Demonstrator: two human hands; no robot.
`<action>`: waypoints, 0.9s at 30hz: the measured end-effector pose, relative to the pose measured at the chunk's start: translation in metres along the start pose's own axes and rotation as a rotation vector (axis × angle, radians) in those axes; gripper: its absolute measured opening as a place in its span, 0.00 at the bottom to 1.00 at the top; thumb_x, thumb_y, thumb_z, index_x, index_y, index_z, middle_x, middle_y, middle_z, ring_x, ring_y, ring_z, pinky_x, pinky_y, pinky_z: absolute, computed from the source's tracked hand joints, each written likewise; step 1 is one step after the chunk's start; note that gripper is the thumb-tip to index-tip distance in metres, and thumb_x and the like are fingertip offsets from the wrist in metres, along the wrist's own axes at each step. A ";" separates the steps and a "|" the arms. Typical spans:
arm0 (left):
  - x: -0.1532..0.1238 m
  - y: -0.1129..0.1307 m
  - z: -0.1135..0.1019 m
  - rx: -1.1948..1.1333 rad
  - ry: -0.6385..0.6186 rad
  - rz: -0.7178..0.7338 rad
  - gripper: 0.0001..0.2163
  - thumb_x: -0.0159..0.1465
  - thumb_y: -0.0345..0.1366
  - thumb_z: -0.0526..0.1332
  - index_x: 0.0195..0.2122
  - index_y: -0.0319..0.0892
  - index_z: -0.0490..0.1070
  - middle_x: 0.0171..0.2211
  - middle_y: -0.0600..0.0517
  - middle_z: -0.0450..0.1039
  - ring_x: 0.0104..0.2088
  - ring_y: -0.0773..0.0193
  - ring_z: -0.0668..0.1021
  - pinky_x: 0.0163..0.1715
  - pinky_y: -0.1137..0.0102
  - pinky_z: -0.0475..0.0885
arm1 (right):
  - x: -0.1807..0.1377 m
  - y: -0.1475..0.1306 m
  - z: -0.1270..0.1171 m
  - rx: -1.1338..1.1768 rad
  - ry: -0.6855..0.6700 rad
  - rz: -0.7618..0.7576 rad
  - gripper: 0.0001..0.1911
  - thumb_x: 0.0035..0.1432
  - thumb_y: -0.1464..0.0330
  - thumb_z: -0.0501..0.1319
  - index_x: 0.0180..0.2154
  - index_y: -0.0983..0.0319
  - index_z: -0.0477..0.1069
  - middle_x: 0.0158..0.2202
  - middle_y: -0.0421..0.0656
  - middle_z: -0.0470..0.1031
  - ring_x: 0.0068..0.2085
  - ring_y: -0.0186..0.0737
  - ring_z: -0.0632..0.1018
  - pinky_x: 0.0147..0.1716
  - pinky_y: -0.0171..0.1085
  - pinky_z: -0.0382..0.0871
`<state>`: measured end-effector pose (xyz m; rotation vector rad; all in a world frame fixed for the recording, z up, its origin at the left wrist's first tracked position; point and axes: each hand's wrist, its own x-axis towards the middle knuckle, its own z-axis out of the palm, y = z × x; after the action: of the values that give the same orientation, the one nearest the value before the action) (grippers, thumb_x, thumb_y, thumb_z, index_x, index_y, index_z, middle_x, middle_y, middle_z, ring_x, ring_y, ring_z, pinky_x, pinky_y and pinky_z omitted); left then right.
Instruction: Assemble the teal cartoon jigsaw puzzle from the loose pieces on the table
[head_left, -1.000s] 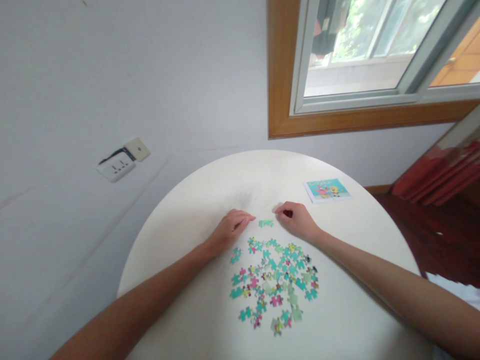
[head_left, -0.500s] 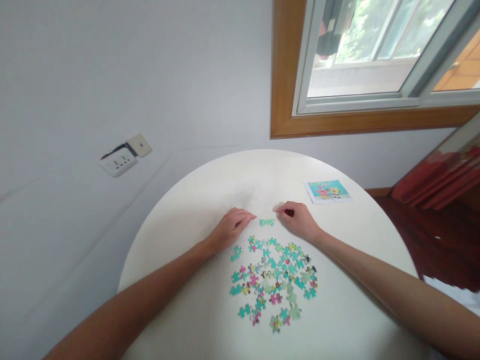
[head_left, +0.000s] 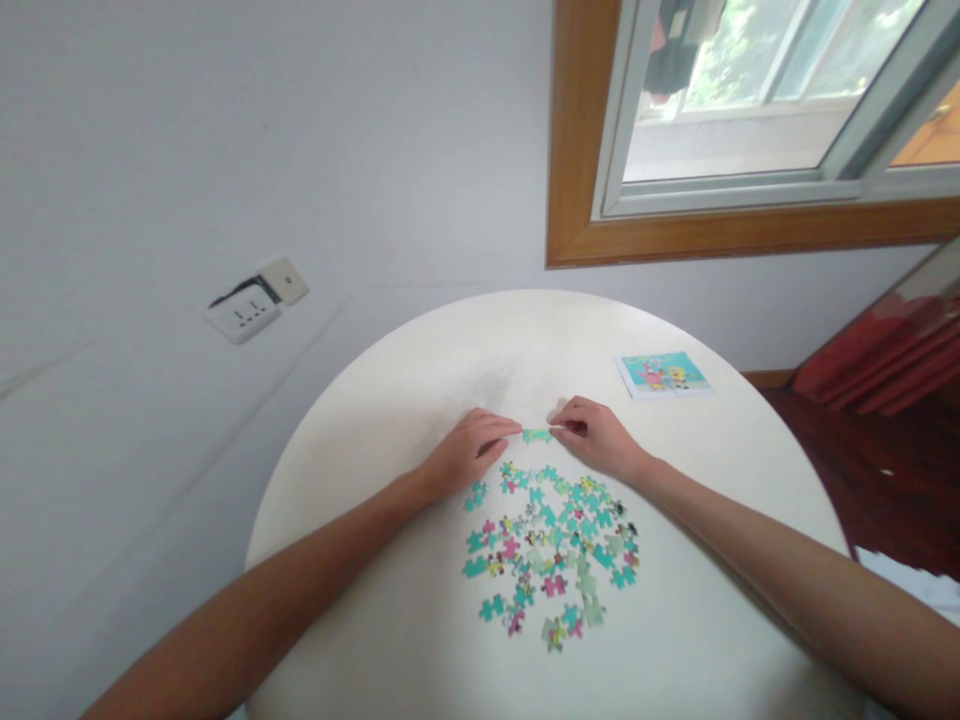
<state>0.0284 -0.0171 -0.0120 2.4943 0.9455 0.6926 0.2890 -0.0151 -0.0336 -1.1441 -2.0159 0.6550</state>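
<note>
A small strip of joined puzzle pieces (head_left: 536, 436), turquoise with yellow marks, lies flat on the white table between my two hands. My left hand (head_left: 466, 452) rests to its left, fingers stretched out, fingertips at the strip's left end and thumb a little apart. At the strip's right end, my right hand (head_left: 596, 437) has curled fingers, with thumb and forefinger tips closed in against the edge. Just nearer to me spreads a loose pile of puzzle pieces (head_left: 550, 517) in turquoise, pink, yellow and pale green.
A picture card (head_left: 664, 375) with cartoon figures lies at the right back of the round white table (head_left: 352, 420). Behind stands a wall with a socket (head_left: 244, 311) and a wood-framed window (head_left: 574, 150). A red curtain (head_left: 889, 340) hangs at right.
My left fingers have moved right to the strip's left end, their thumb now further from the fingers. My right fingertips have come in to its right end. The view has shifted slightly.
</note>
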 end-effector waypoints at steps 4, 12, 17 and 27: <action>0.000 0.001 -0.001 0.012 -0.035 0.022 0.14 0.68 0.32 0.56 0.52 0.44 0.76 0.51 0.48 0.78 0.51 0.56 0.75 0.54 0.57 0.66 | -0.001 0.001 0.001 0.003 -0.025 -0.007 0.05 0.57 0.70 0.65 0.36 0.60 0.80 0.34 0.43 0.74 0.30 0.35 0.72 0.32 0.36 0.67; -0.001 0.003 -0.003 0.020 -0.093 0.047 0.13 0.68 0.33 0.58 0.51 0.46 0.77 0.51 0.48 0.77 0.50 0.56 0.74 0.55 0.57 0.65 | -0.001 -0.002 0.002 -0.009 -0.046 -0.032 0.04 0.57 0.71 0.65 0.35 0.60 0.80 0.34 0.43 0.75 0.32 0.37 0.73 0.33 0.36 0.67; -0.002 0.004 -0.005 0.034 -0.111 0.057 0.12 0.68 0.32 0.58 0.50 0.46 0.77 0.50 0.48 0.77 0.50 0.56 0.74 0.55 0.58 0.65 | -0.002 -0.006 0.001 -0.045 -0.072 -0.055 0.03 0.56 0.71 0.66 0.34 0.59 0.79 0.33 0.42 0.75 0.33 0.37 0.73 0.35 0.37 0.67; -0.002 0.004 -0.005 0.018 -0.110 0.046 0.11 0.68 0.33 0.58 0.48 0.46 0.78 0.49 0.48 0.77 0.50 0.57 0.74 0.55 0.60 0.66 | -0.001 -0.008 0.000 -0.073 -0.076 -0.062 0.02 0.56 0.72 0.67 0.33 0.59 0.79 0.32 0.42 0.75 0.33 0.37 0.73 0.36 0.37 0.66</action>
<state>0.0267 -0.0204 -0.0059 2.5479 0.8605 0.5565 0.2851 -0.0202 -0.0286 -1.1087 -2.1462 0.6058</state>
